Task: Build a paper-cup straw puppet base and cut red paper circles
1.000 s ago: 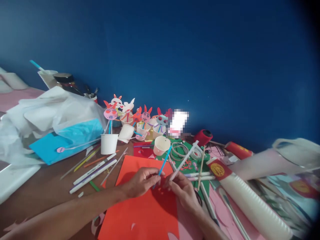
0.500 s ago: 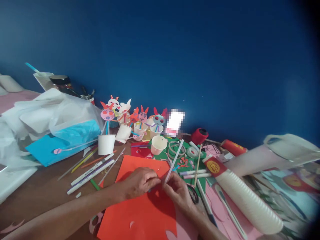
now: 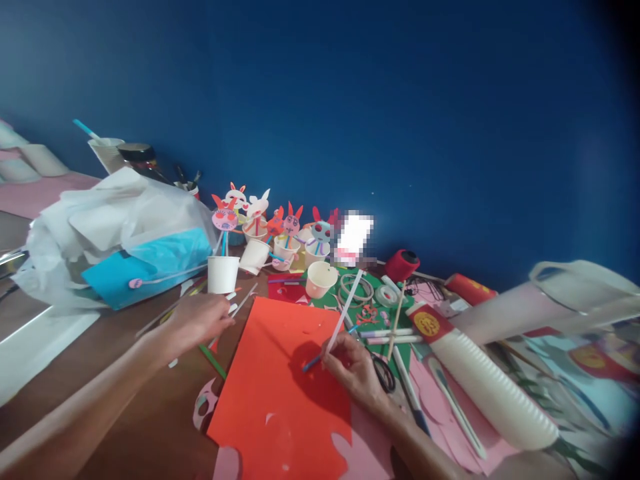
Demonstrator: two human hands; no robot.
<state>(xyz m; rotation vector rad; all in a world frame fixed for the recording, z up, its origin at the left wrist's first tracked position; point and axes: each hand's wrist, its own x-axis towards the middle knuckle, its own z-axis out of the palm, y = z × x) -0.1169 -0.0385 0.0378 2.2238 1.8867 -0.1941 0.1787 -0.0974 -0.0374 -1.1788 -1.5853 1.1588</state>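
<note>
My right hand is above the right part of an orange paper sheet, its thumb and fingers pinched round a pale drinking straw that slants up and away. A short blue piece pokes out on the left of those fingers; whether it joins the straw I cannot tell. Left of the sheet, my left hand is low over the white markers, hiding most of them. Its fingers point downward and their tips are mostly hidden. A green strip lies just below it.
Paper cups with paper animal figures stand along the back. A plastic bag and blue paper lie at left. Black scissors, tape and a long sleeve of stacked cups are at right.
My left hand has moved left from the orange sheet to the markers. My right hand stays over the sheet with the straw. The view has shifted slightly left.
</note>
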